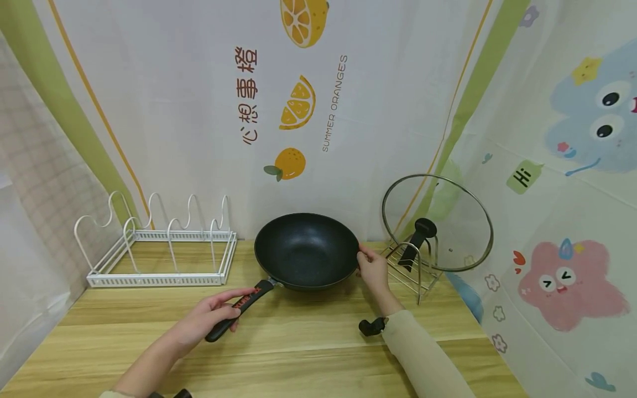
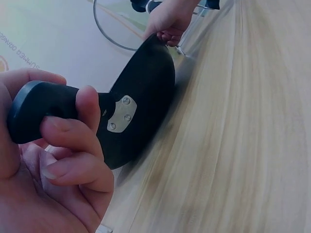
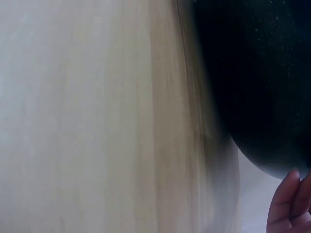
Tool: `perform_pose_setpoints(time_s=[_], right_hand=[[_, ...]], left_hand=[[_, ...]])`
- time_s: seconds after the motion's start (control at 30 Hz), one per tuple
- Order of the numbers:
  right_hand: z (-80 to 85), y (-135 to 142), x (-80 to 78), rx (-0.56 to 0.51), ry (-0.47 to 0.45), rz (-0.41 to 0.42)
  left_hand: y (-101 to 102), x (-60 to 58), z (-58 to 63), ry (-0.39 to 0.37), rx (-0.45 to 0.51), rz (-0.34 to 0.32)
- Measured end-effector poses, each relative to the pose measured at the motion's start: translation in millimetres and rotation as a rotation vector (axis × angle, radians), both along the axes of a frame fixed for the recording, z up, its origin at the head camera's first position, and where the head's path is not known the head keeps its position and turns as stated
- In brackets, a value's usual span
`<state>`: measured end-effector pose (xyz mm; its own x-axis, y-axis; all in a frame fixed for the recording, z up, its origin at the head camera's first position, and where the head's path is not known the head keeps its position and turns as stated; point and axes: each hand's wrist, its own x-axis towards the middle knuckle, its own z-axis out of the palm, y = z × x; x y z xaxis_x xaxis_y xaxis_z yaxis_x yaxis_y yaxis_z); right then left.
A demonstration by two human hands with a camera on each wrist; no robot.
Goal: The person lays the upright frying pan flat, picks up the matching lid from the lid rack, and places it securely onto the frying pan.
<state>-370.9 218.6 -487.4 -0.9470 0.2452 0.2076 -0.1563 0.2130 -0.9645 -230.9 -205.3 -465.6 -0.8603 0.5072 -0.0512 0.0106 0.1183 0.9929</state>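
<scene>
A black wok [image 1: 306, 254] is held between both hands at the back middle of the table, its inside facing up and toward the head camera. My left hand [image 1: 211, 315] grips its black handle [image 1: 251, 297], which has red lettering and points toward the front left. In the left wrist view, fingers curl round the handle [image 2: 46, 104] close to a riveted metal bracket [image 2: 122, 115]. On the far side, my right hand [image 1: 374, 272] pinches the wok's right rim. The right wrist view has the wok's dark underside [image 3: 257, 87] close over the wood, with the fingertips at its edge.
To the left stands a white metal rack [image 1: 159, 279] with several looped dividers. A glass lid [image 1: 460, 232] with a black knob leans in a small wire stand [image 1: 418, 276] at the right. A printed curtain [image 1: 199, 110] hangs right behind the wooden table [image 1: 308, 354].
</scene>
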Motion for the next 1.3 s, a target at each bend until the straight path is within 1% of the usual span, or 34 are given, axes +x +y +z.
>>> perform_pose_setpoints(time_s=[0.23, 0.47, 0.73, 0.93, 1.3], right_hand=[[-0.3, -3, 4.0, 0.038, 0.001, -0.039], [-2.0, -4, 6.8, 0.033, 0.004, -0.050], [-2.9, -6, 10.6, 0.028, 0.023, -0.053], [-3.7, -7, 12.0, 0.049, 0.045, -0.055], [-4.6, -10, 17.3, 0.016, 0.058, -0.056]], left_hand=[[-2, -1.5, 0.0, -0.018, 0.037, -0.024], [-5, -3.3, -1.2, -0.016, 0.066, -0.042], [-11, -5.4, -1.3, -0.013, 0.065, -0.049], [-15, -6.7, 2.0, -0.003, 0.068, -0.059], [-21, -9.2, 2.5, 0.004, 0.064, -0.056]])
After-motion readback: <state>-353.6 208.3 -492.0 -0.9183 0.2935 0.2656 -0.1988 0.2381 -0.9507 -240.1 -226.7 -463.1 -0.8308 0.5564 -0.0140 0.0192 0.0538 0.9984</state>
